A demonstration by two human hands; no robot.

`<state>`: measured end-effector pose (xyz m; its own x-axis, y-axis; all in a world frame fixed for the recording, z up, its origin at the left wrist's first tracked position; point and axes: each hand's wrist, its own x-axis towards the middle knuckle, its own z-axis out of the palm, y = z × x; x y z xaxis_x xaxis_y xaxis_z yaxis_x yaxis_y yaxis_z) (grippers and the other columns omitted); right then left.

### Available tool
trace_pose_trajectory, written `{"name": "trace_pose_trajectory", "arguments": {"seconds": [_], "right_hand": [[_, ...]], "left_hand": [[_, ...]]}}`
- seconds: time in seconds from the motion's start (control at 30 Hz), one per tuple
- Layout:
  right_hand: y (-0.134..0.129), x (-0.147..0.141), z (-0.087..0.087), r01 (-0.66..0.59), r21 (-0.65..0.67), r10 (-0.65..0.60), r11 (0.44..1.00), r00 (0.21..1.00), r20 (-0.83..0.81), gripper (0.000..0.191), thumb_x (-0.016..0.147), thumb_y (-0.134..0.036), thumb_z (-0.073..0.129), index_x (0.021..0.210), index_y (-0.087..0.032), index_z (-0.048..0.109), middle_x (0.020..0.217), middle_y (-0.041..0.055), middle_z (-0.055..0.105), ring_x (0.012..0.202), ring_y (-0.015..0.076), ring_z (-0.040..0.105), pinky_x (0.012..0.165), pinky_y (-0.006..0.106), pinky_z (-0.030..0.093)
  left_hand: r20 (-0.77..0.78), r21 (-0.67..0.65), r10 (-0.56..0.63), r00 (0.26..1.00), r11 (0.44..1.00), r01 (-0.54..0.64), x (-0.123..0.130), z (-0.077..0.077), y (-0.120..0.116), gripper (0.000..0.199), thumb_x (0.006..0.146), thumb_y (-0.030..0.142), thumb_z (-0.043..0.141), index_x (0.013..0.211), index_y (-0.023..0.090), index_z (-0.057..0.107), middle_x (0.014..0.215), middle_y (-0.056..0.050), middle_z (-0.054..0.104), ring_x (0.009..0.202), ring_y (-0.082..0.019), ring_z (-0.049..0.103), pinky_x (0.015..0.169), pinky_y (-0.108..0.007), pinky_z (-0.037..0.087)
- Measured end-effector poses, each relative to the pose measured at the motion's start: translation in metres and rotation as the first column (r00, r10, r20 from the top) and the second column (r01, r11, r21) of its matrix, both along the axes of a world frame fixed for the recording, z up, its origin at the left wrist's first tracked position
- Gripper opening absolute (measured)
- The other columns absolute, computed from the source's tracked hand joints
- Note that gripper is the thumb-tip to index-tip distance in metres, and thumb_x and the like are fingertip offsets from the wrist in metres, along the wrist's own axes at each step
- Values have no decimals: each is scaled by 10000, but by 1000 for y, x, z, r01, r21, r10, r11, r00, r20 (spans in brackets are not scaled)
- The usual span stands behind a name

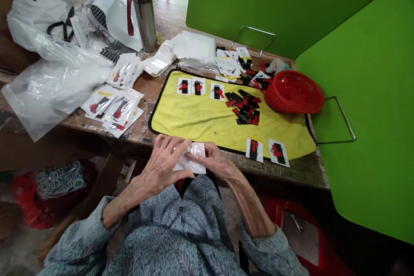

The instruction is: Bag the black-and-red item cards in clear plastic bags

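Note:
In front of my lap, at the table's front edge, a small clear-and-white plastic bag (190,165) is between my hands. My right hand (217,161) pinches its right side, thumb lying across the front. My left hand (163,158) holds the left side, with fingers over the top edge and thumb along the bottom. The bag's contents cannot be made out. Beyond it on a yellow cloth (190,114) lies a pile of black and red pieces (244,107). White cards with black and red pieces (198,86) lie along the cloth's far edge, and two more cards (254,150) at its near right.
Filled packets (118,105) are stacked left of the cloth, near crumpled plastic sheeting (58,73) and a steel flask (144,13). A red basket (294,92) stands at the right. Green panels (258,4) border the back and right. A white packet stack (196,49) lies behind the cloth.

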<state>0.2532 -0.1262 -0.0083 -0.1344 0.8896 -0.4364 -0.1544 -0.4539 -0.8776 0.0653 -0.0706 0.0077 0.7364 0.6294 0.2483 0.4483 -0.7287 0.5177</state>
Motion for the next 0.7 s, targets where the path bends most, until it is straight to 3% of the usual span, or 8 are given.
{"name": "trace_pose_trajectory", "arguments": {"seconds": [0.1,0.23,0.33,0.4,0.47,0.53,0.6,0.7], "right_hand": [[0,0,1,-10,28,11,1000,999,-41,321,725,-451,774,834,-163,683,706,-21,617,597,100,493,541,208,363],[-1,-1,1,-22,69,27,997,996,-83,360,708,-490,769,822,-162,673,753,-8,642,622,107,526,587,223,404],[-10,6,4,31,117,-37,993,998,55,348,778,-504,692,857,-167,648,763,6,645,640,126,566,603,241,427],[-24,19,5,150,180,-198,972,938,285,312,849,-487,600,884,-177,624,762,13,639,648,142,592,637,266,449],[-44,39,2,298,301,-422,906,697,580,282,894,-447,507,896,-183,605,780,34,638,679,167,607,695,304,463],[-64,61,-5,366,429,-541,826,300,786,274,904,-396,436,894,-177,601,828,77,645,737,201,606,743,342,460],[-78,79,-16,366,466,-491,806,-27,871,288,902,-354,394,903,-161,609,893,133,649,811,243,597,772,377,449],[-82,90,-30,383,385,-303,840,-257,918,318,918,-374,412,920,-136,623,936,194,648,896,308,581,791,421,417]], "left_hand": [[-58,40,-67,996,997,69,5,-1,-6,672,779,472,735,1314,171,461,1191,-129,620,1098,-289,564,971,-481,372],[18,31,-85,996,996,85,9,-9,-7,419,866,392,660,1187,171,508,1059,-82,677,970,-238,625,894,-417,407],[96,28,-89,991,996,87,6,-13,-4,324,886,352,640,1128,171,524,997,-64,696,904,-215,645,847,-385,425],[131,41,-54,990,998,49,1,-15,-2,296,891,338,634,1117,175,532,973,-56,701,875,-206,647,843,-376,430],[151,48,-2,988,999,-5,-3,-17,0,270,899,335,621,1108,183,542,953,-48,705,849,-199,645,846,-368,434],[161,51,24,987,998,-33,-5,-22,2,272,900,366,612,1101,192,552,940,-45,706,834,-204,644,837,-364,443],[164,47,31,986,998,-39,-3,-26,2,297,893,410,610,1097,199,562,925,-43,706,830,-215,645,820,-364,450],[153,26,29,988,999,-34,-1,-29,1,329,885,444,608,1108,205,570,935,-45,708,843,-225,647,815,-369,457]]}}
